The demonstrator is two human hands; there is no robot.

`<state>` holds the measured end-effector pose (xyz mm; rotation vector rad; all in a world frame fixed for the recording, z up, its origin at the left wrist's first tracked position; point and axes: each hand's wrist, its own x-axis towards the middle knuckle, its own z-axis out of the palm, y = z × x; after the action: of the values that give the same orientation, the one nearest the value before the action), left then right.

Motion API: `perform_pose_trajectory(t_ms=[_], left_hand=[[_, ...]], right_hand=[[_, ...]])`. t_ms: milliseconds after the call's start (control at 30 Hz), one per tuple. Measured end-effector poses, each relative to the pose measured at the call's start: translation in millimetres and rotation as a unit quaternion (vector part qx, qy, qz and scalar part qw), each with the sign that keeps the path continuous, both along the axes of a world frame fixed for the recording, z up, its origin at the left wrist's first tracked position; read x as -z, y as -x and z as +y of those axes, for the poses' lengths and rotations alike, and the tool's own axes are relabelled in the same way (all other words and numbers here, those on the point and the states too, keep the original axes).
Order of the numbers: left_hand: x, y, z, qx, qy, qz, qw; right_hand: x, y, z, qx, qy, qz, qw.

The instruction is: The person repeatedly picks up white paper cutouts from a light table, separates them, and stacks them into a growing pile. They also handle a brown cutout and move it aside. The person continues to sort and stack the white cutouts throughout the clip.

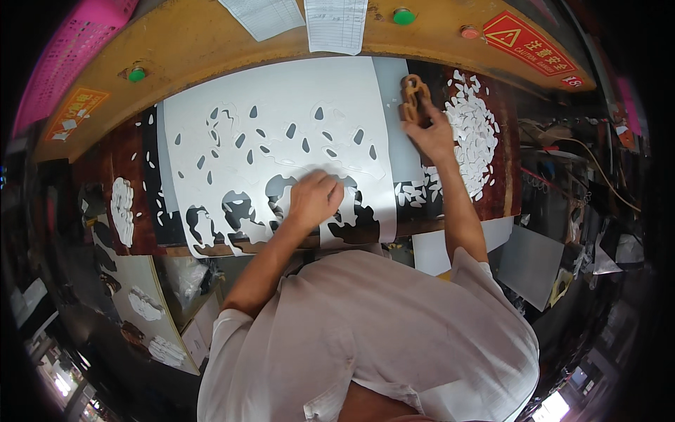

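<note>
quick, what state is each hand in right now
Left hand: curled over the white sheet, blurred; can't tell if gripping.
Right hand: closed on the brown frame.

Smooth satiny sheet (302,88), matt cloth shirt (408,302), scuffed painted panel (200,43)

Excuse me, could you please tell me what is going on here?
A person's right-hand grip holds a brown block with looped openings, just right of a broad white sheet. The left-hand grip, blurred, is over the sheet's near part, among large, irregular cut-outs; whether it holds anything is unclear. Small, white, elongated pieces lie heaped right of the block.
</note>
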<state>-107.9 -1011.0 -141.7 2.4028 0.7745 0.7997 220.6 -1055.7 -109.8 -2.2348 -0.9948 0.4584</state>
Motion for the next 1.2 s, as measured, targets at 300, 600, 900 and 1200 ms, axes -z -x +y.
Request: perform_pose_trajectory(t_ms=[300, 600, 900, 1200], left_hand=[[-3.9, -21.8, -26.9, 0.003, 0.048, 0.004, 0.999], [-16.7, -54.9, -17.0, 0.082, 0.056, 0.009, 0.995], [6.0, 53.5, 159.9, -0.234, 0.171, -0.051, 0.956], [-92.1, 250.0, 196.4, -0.287, 0.266, -0.261, 0.883]], right_hand=[[-19.5, 81.8, -72.9, -0.096, 0.162, 0.023, 0.982], [34.1, 87.2, -83.2, 0.014, -0.102, 0.676, 0.730], [30.5, 102.8, -80.5, 0.073, -0.016, 0.448, 0.891], [30.1, 103.0, -77.5, -0.056, 0.113, -0.077, 0.989]])
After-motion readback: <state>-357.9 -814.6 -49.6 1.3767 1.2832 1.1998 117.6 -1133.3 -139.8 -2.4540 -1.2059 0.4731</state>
